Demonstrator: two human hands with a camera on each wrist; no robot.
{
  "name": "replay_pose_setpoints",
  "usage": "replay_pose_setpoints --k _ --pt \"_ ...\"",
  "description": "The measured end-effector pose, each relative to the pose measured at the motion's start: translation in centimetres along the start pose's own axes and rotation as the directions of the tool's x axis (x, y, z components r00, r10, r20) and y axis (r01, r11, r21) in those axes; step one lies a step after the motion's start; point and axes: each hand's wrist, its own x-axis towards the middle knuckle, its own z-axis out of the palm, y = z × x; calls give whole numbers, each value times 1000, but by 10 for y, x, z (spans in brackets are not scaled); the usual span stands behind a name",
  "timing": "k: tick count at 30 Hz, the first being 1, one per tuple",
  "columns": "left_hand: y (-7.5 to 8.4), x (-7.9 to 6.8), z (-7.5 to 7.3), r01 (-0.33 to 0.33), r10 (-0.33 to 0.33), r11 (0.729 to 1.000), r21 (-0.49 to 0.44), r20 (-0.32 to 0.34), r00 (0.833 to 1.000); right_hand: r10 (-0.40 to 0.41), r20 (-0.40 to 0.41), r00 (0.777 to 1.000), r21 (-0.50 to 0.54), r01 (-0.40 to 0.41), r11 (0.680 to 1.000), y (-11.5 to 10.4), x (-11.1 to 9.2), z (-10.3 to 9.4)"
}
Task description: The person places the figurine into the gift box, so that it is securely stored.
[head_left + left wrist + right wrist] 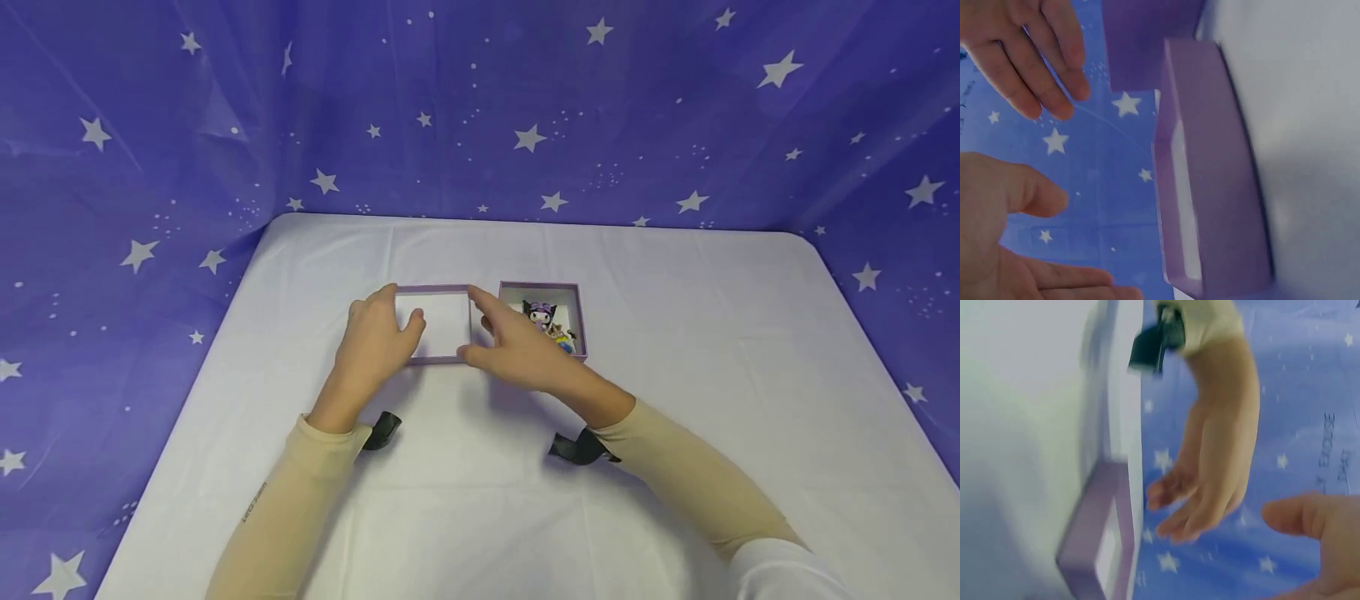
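Observation:
A shallow purple box [437,361] with a white inside lies on the table, its opening facing up. Over its left end is my left hand [375,337], fingers extended and thumb spread. My right hand [521,350] is at the right end, with loosely bent fingers. Both wrist views show the hands apart from the box walls [1219,162], with nothing between their fingers. Just to the right stands a second purple box [581,321], partly covered by the right hand. Inside it are a black-and-white figurine [540,314] with purple on its head and a small multicoloured piece [564,340].
A white cloth [720,333] covers the table. Behind and beside it hangs a blue curtain [480,108] with white stars. Black curved pieces [383,431] stick out at both wrists, near the beige sleeves [300,500].

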Motion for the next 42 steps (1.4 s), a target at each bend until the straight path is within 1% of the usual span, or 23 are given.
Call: replay_pose_setpoints --k 2,4,8,10,12,15,17,19,21,24,26,28,31,34,36,38,39,40,42 --pt "-6 1 -1 25 -26 999 39 40 999 76 25 997 74 -78 994 -4 3 13" --pt "-11 2 0 38 -42 998 57 77 996 141 43 989 131 -146 981 -6 7 25" --pt "-14 3 3 65 -74 996 62 146 987 267 57 962 219 -272 937 -5 14 44" --pt "-14 3 4 74 -82 996 56 161 983 314 49 948 252 -316 915 -4 17 49" --pt "-14 3 4 75 -82 996 48 169 982 347 36 937 289 -342 894 -3 20 52" --pt "-12 2 6 72 -78 996 44 167 983 372 22 928 350 -356 867 1 22 52" --pt "-11 2 7 70 -77 996 49 166 983 377 21 926 384 -356 852 3 23 51" --pt "-10 2 7 64 -73 996 66 140 987 373 19 928 406 -348 845 5 23 50" --pt "-9 1 6 57 -65 996 74 100 993 360 16 933 421 -332 844 6 23 48" --pt "-5 0 2 40 -39 996 82 -13 999 322 -22 946 429 -282 858 4 22 43" --pt "-1 -1 -1 26 -20 998 64 -89 996 275 -47 960 467 -222 856 1 21 39" --pt "3 -3 -4 9 -3 999 40 -159 987 231 -88 969 484 -162 860 -2 20 32" --pt "11 -5 -7 -21 17 1000 -14 -232 973 151 -149 977 501 -57 863 -4 15 20" --pt "19 -10 -8 -64 42 996 -69 -285 958 82 -213 974 480 31 877 -4 9 6" --pt "24 -13 -7 -118 76 986 -117 -313 947 30 -257 966 472 98 876 -4 4 -2" --pt "29 -16 -5 -188 121 965 -185 -321 939 -11 -303 953 456 155 876 -2 -2 -11" --pt "31 -17 -3 -230 148 945 -231 -322 935 -28 -329 944 438 179 881 -1 -5 -15" --pt "33 -18 -1 -271 176 921 -281 -321 930 -45 -356 933 416 201 887 0 -8 -19" --pt "37 -19 5 -350 235 856 -381 -317 919 -70 -402 913 381 236 894 3 -14 -27"
